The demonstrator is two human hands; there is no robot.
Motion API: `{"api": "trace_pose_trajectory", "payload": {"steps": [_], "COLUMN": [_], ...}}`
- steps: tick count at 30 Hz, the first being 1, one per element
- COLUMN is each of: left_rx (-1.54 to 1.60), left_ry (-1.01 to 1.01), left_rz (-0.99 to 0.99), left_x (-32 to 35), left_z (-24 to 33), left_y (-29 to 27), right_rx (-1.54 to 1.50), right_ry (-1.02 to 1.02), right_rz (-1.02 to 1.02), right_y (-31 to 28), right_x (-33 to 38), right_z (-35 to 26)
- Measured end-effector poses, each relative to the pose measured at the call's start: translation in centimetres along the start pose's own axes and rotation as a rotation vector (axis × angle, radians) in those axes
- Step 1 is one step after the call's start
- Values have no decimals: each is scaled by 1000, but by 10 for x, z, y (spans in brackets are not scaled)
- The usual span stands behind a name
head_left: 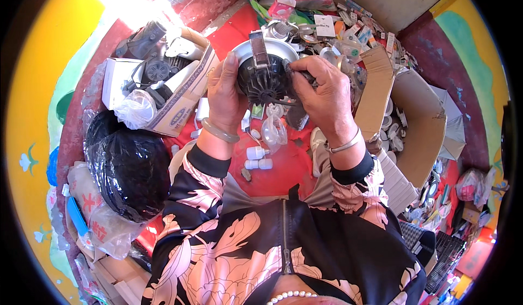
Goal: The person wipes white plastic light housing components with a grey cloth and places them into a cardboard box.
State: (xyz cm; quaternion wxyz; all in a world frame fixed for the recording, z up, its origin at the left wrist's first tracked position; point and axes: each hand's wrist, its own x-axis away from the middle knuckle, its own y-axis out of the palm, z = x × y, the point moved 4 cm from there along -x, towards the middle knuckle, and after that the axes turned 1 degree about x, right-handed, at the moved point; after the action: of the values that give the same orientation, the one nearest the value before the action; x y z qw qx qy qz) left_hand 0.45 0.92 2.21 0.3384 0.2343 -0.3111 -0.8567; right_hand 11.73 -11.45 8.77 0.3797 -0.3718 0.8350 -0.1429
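At the centre of the head view, above a red cloth, both hands close around a round downlight fixture. The left hand grips the fixture's left side, thumb extended up along the white rim. The right hand clamps the right side, fingers curled over the black finned heat sink and a dark part at its edge. A metal spring clip stands upright on top of the fixture. Each wrist carries a bangle. Below the hands, two small white plastic parts lie on the cloth. To the left sits an open cardboard box holding dark fixtures, beside a black plastic bag. To the right stands a larger, open carton.
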Motion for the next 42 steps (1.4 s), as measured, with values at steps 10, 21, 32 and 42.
{"api": "trace_pose_trajectory", "payload": {"steps": [10,21,32,42], "left_rx": [46,202,244,486], "left_ry": [33,-75,-34,-117], "left_rz": [13,44,66,444], "left_x": [-2,-6,-10,-25], "left_z": [7,-3,-6,-21], "left_y": [3,-5,-12,-61], "right_rx": [-806,-334,-996,-1042], "right_ry": [479,194,504,432], "right_rz": [-221,-26,-249,152], "right_y": [3,4,9,-73], "right_x": [3,1,5,-13], "right_z": [5,6,15,90]}}
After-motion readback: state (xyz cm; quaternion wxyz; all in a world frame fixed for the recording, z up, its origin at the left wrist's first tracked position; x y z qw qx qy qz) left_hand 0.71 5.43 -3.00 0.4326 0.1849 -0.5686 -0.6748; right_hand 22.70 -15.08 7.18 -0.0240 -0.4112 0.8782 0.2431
